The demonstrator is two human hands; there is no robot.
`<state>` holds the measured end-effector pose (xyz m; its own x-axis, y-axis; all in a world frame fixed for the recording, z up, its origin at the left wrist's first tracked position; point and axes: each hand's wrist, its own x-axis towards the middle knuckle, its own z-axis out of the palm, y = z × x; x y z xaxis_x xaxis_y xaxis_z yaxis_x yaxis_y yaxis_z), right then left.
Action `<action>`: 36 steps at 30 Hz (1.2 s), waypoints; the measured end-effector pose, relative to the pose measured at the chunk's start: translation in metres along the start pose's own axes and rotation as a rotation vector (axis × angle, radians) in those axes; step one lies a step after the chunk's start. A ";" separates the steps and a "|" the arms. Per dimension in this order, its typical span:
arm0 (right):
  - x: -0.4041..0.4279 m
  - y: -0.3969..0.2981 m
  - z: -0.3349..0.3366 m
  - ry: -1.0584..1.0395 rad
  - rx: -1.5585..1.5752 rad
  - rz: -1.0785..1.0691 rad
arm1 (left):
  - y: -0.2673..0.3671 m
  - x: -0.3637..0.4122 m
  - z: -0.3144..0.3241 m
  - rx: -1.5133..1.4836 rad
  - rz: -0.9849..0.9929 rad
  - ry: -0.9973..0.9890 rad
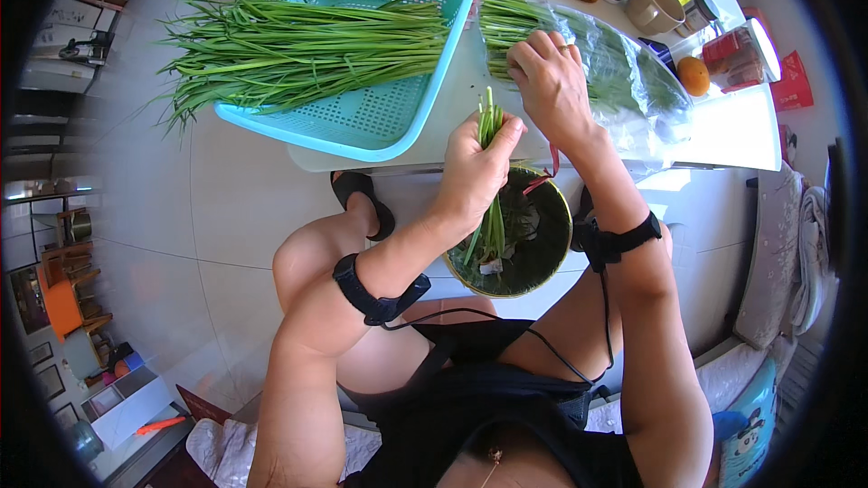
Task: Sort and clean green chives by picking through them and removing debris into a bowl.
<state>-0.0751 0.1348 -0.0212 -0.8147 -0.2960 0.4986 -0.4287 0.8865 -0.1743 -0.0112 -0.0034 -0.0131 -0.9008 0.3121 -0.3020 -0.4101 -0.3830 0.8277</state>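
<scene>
My left hand (478, 159) is closed round a small bunch of green chives (489, 129), cut ends up, the leaves hanging over a round bin (553, 264) between my knees. My right hand (550, 74) is bent over the edge of a clear plastic bag (627, 81) of more chives; whether its fingertips hold anything is hidden. A red tie (548, 173) hangs below my right wrist, above the bin. A turquoise plastic basket (407, 129) at the upper left holds a large pile of chives (325, 44), their leaves spilling over its left side.
Jars, a beige mug (654, 7), an orange fruit (693, 76) and a red-labelled container (739, 54) stand on the table (447, 108) at the upper right. The table's near edge runs above the bin. A cable joins the black straps on my forearms.
</scene>
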 end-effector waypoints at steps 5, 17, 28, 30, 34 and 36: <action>0.008 -0.007 -0.027 0.244 0.223 -0.038 | 0.001 -0.001 -0.001 0.048 0.058 0.012; -0.044 -0.067 -0.162 0.359 1.313 0.384 | 0.033 -0.049 -0.004 0.369 0.471 -0.101; -0.108 -0.104 -0.153 0.097 1.313 0.555 | 0.024 -0.113 0.038 0.447 0.361 -0.329; -0.118 -0.100 -0.153 0.054 1.300 0.554 | 0.015 -0.120 0.037 0.452 0.361 -0.320; -0.127 -0.099 -0.161 0.113 1.313 0.654 | 0.001 -0.135 0.036 0.515 0.376 -0.294; -0.126 -0.092 -0.165 0.235 1.316 0.675 | -0.012 -0.137 0.033 0.574 0.423 -0.307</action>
<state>0.1315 0.1490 0.0728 -0.9725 0.2033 0.1138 -0.1468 -0.1552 -0.9769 0.1221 -0.0131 0.0336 -0.8501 0.4988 0.1691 0.1731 -0.0385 0.9841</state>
